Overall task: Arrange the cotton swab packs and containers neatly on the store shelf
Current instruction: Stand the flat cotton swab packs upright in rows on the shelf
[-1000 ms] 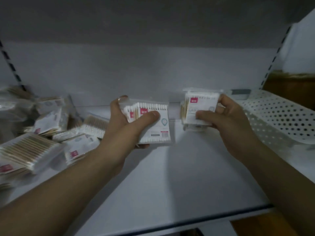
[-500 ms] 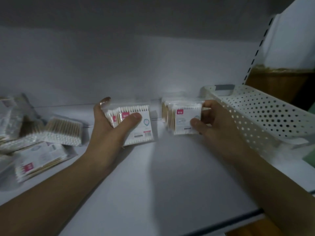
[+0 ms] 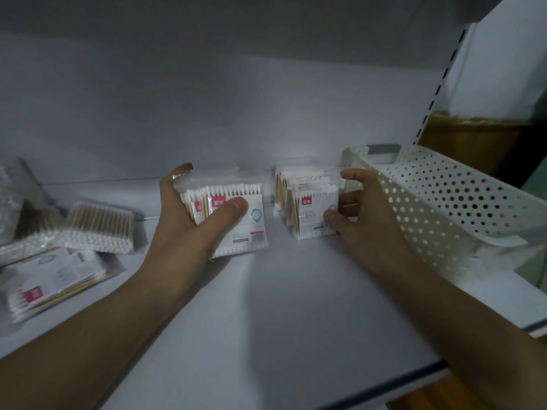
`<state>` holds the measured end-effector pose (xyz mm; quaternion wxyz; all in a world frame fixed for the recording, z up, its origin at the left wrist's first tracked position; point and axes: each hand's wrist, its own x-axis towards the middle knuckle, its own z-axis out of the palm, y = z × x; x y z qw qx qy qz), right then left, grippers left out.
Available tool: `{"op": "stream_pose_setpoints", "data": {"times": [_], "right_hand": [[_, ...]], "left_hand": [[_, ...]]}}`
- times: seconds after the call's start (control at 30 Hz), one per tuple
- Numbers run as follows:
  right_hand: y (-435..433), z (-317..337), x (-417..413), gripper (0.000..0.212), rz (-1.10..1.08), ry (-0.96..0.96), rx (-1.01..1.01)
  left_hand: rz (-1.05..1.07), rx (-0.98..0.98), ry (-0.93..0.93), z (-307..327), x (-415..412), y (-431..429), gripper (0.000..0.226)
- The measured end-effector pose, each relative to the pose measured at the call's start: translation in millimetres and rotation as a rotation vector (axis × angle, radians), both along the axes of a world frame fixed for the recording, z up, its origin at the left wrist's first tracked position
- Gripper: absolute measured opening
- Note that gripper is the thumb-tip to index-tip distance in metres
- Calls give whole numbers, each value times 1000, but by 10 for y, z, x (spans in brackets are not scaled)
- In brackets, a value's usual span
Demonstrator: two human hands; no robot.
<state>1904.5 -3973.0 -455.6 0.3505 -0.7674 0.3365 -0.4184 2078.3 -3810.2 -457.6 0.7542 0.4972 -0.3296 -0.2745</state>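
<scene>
At far left, clear-wrapped cotton swab packs (image 3: 97, 229) lie jumbled on the white metal shelf (image 3: 296, 306), so I judge most sorting remains. My left hand (image 3: 189, 229) clamps a small pack bundle (image 3: 236, 220), thumb in front. My right hand (image 3: 364, 214) pinches the upright pack row (image 3: 307, 208), just beside the white perforated plastic basket (image 3: 444, 202).

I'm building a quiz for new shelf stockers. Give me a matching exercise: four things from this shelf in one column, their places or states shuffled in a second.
1 left hand
2 right hand
3 white perforated basket
4 loose packs

A far right of the shelf
B jumbled at the far left
C grips the leaning stack
D holds the upright stack

Pairs: 1-C, 2-D, 3-A, 4-B.
</scene>
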Motion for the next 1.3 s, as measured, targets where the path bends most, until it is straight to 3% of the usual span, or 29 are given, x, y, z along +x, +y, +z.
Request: {"op": "stream_pose_setpoints", "data": {"times": [0.43, 0.53, 0.63, 0.67, 0.77, 0.87, 0.97, 1.13, 1.3], "right_hand": [[-3, -9, 2, 66, -23, 42, -4], [150, 43, -17, 69, -119, 144, -344], [435, 143, -8, 58, -69, 79, -679], [549, 157, 12, 54, -4, 49, -644], [770, 138, 119, 57, 178, 60, -247], [720, 80, 157, 63, 261, 5, -13], [553, 152, 60, 59, 275, -69, 40], [236, 218, -259, 23, 146, -116, 19], [92, 19, -327, 19, 31, 60, 13]], "left_hand": [[3, -20, -141, 39, -51, 35, 78], [-20, -26, -116, 32, -48, 38, 72], [-45, -45, -104, 16, -52, 39, 65], [-42, -55, -134, 17, -64, 42, 61], [-57, -64, -220, 13, -83, 48, 50], [-90, -36, -257, 43, -91, 64, 60], [-120, -15, -162, 6, -53, 58, 48], [-66, 16, -78, -29, -32, 15, 47], [-56, 30, -83, -52, -27, 0, 43]]}}
